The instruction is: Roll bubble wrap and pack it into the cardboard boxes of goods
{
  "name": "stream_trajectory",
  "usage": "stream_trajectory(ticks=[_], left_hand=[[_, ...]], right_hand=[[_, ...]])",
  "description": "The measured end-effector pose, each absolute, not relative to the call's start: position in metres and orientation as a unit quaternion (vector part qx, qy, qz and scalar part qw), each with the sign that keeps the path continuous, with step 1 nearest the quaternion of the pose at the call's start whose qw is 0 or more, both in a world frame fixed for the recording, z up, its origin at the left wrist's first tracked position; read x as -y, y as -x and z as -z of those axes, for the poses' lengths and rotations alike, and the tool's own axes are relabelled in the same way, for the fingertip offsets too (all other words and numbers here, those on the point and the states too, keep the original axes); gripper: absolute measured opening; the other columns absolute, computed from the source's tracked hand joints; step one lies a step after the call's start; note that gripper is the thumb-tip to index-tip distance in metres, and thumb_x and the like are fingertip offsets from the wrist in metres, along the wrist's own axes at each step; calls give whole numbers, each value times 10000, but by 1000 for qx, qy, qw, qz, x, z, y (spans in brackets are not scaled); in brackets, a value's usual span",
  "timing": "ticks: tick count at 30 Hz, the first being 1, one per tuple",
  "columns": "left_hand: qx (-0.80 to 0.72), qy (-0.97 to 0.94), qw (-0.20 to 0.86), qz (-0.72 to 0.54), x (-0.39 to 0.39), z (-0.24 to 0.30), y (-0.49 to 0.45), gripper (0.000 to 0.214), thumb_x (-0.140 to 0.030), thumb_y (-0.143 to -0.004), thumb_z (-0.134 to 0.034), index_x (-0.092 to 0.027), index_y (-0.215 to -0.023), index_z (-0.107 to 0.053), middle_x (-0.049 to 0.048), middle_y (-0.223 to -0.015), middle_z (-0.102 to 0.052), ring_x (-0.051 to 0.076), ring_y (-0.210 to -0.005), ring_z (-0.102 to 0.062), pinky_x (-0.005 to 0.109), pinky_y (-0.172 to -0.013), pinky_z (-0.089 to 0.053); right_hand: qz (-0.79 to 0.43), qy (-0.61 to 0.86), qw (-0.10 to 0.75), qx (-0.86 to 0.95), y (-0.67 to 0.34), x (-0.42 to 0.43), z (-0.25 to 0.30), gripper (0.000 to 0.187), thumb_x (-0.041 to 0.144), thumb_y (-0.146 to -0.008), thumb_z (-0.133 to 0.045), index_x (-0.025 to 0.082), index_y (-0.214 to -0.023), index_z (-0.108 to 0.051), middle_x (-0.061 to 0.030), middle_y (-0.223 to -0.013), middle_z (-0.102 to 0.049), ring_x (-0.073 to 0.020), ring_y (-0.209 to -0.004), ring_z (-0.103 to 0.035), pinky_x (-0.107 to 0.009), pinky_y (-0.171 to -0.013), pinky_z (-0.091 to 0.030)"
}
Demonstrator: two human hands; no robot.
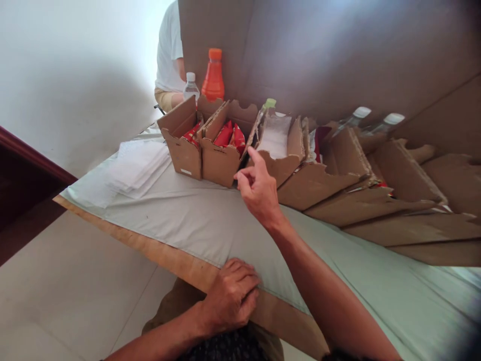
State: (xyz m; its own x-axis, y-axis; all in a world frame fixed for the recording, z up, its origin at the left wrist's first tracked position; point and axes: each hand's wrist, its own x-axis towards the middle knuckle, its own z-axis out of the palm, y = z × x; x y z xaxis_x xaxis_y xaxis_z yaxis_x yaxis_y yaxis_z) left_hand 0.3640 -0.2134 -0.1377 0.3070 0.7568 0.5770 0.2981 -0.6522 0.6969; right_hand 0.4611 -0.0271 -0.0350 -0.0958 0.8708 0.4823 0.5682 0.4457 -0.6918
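Note:
My right hand (258, 189) reaches across the table to a row of open cardboard boxes. Its index finger points up at the front edge of the third box (285, 165), which holds a white packet (276, 136); the other fingers are curled with nothing in them. The two boxes to the left (220, 160) hold red packets (230, 135). My left hand (230, 296) rests at the near edge of the table (195, 225), fingers curled over the pale green cloth.
More cardboard boxes (356, 165) run to the right, with clear bottles (355, 118) behind them. A tall cardboard sheet (338, 50) stands at the back. An orange bottle (213, 75) and a small water bottle (191, 87) stand far left, beside a seated person (169, 55). White sheets (139, 163) lie left.

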Motion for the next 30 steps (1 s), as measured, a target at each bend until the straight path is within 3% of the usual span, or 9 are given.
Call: stream_trajectory(ticks=[3, 5, 7, 10, 14, 21, 26, 28, 30], left_hand=[[-350, -744, 236, -518, 215, 139, -361, 291, -108, -880, -567, -173, -1119, -718, 146, -1027, -778, 281, -968, -746, 464, -852, -647], [-360, -722, 216, -550, 216, 141, -357, 378, -93, -867, -554, -181, -1214, -675, 172, -1164, -752, 304, -1123, -721, 495, -941, -634], [-370, -706, 182, -575, 217, 143, -355, 497, -107, -868, -543, -178, -1356, -597, 207, -1339, -678, 328, -1312, -638, 544, -1051, -589], [-402, -684, 139, -592, 224, 144, -350, 662, -177, -898, -550, -162, -1547, -427, 243, -1549, -506, 350, -1488, -484, 580, -1136, -524], [-443, -653, 128, -601, 242, 144, -332, 774, -205, -911, -578, -181, -1636, -309, 219, -1660, -368, 347, -1556, -385, 576, -1213, -439], [-527, -570, 198, -599, 243, 136, -290, 864, -221, -913, -688, -265, -1667, -268, 156, -1703, -323, 359, -1580, -335, 561, -1297, -301], [-530, -567, 330, -538, 232, 132, -297, 865, -347, -907, -722, -276, -1650, -285, 147, -1692, -363, 360, -1526, -423, 566, -1271, -352], [-529, -567, 370, -511, 232, 133, -304, 798, -388, -914, -704, -260, -1614, -342, 150, -1645, -432, 358, -1487, -474, 574, -1259, -372], [-539, -557, 388, -499, 229, 134, -312, 720, -392, -944, -658, -251, -1588, -370, 149, -1596, -490, 342, -1457, -511, 568, -1249, -392]], right_hand=[[-214, 520, 432, 705, -437, -8, 12, 477, 258, -903, -566, 199, -1372, -634, 12, -732, -727, -153, -621, -652, -303, -685, -552], [-260, 525, 429, 687, -429, -19, 8, 274, 263, -925, -529, 189, -1111, -716, 11, -662, -692, -132, -552, -627, -268, -600, -519], [-282, 520, 439, 676, -428, -12, 8, 212, 288, -938, -520, 193, -977, -705, 5, -668, -701, -125, -555, -646, -249, -582, -515], [-284, 504, 448, 682, -437, 30, 9, 203, 330, -946, -548, 199, -989, -697, -7, -722, -741, -144, -624, -708, -264, -631, -558], [-264, 505, 426, 703, -476, 114, 4, 188, 342, -953, -606, 208, -991, -732, -19, -748, -771, -177, -667, -751, -294, -660, -591], [-197, 615, 470, 601, -597, 205, 3, 192, 378, -898, -717, 257, -1029, -789, -6, -770, -750, -166, -666, -712, -286, -666, -598], [-272, 601, 516, 547, -644, 253, 37, 667, 502, -843, -785, 320, -1460, -608, -81, -1257, -758, -268, -1109, -736, -374, -880, -623], [-333, 580, 467, 579, -642, 270, 58, 646, 563, -840, -777, 293, -1410, -634, -105, -1324, -734, -302, -1168, -720, -409, -914, -620], [-344, 593, 417, 597, -631, 275, 77, 551, 613, -838, -761, 245, -1243, -698, -118, -1190, -770, -314, -1074, -738, -429, -878, -624]])
